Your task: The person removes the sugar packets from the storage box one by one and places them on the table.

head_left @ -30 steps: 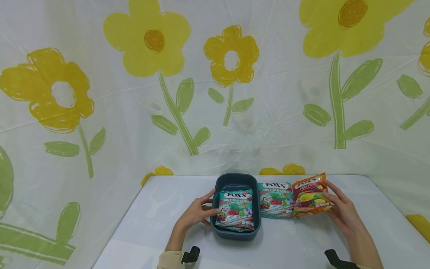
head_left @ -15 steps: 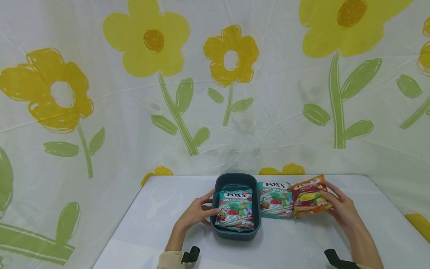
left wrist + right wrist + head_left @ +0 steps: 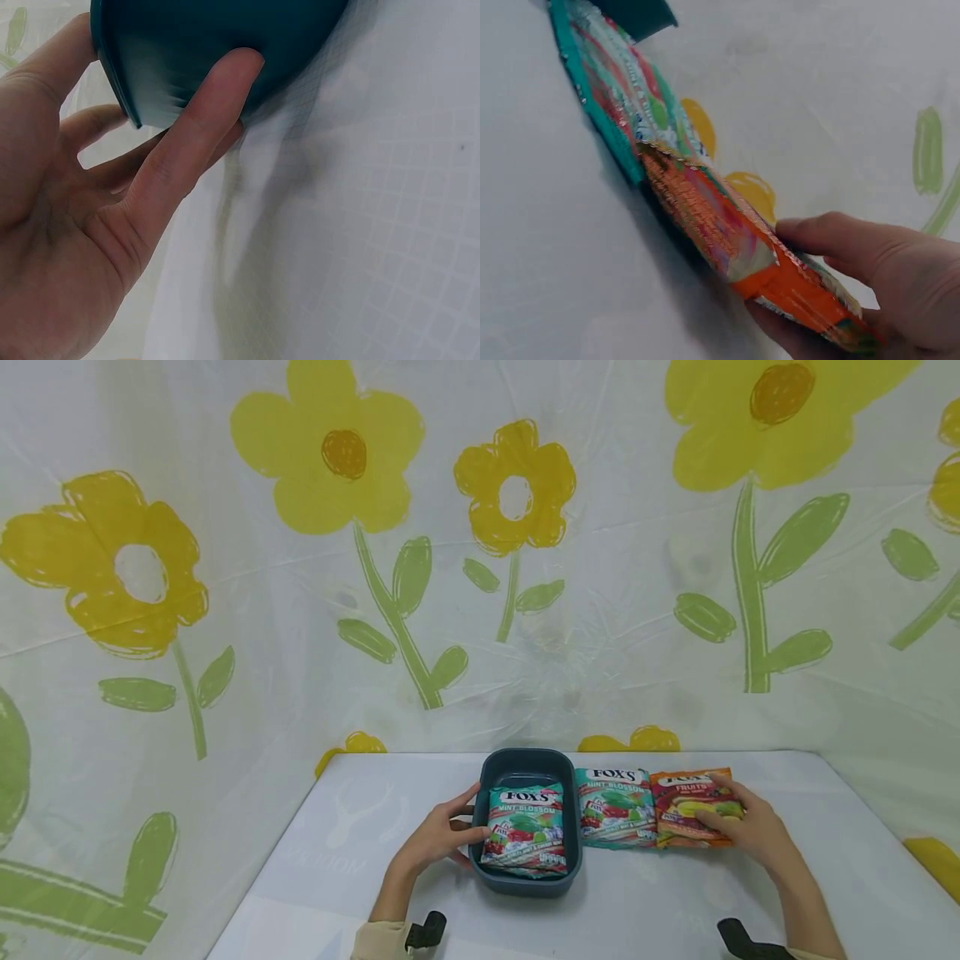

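The white table (image 3: 360,852) carries a dark teal tub (image 3: 525,764) with a mint candy bag (image 3: 525,827) inside. The left hand (image 3: 438,835) grips the tub's left wall, thumb over the rim and fingers curled against the outside, unchanged from a second ago. Just right of the tub lies a second mint bag (image 3: 615,806), its right edge touching the orange fruit candy bag (image 3: 686,797). The right hand (image 3: 750,831) pinches that bag's right side, thumb on top; earlier held tilted up, the bag now lies nearly flat on the table.
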